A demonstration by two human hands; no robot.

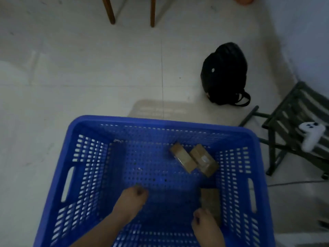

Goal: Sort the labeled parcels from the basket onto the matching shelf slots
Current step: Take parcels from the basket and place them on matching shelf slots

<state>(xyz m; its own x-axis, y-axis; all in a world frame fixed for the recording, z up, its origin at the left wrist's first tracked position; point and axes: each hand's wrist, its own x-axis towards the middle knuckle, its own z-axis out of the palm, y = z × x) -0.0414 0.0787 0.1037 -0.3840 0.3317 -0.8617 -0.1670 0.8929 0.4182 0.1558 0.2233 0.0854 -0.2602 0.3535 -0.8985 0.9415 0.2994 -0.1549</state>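
Observation:
A blue perforated plastic basket (pixel 85 168) stands on the floor below me. Two brown taped parcels lie side by side at its far right: one parcel (pixel 183 160) and a labeled parcel (pixel 204 160) next to it. A third brown parcel (pixel 211 198) lies by the right wall, blurred. My right hand (pixel 206 225) is at this parcel's near end with its fingers curled on it. My left hand (pixel 130 202) hangs over the basket floor at the middle, fingers curled, with nothing visible in it.
A black backpack (pixel 224 73) sits on the pale tiled floor beyond the basket. A dark slatted stool (pixel 288 122) at the right carries a white controller (pixel 310 135). Two wooden legs (pixel 110 11) stand at the top.

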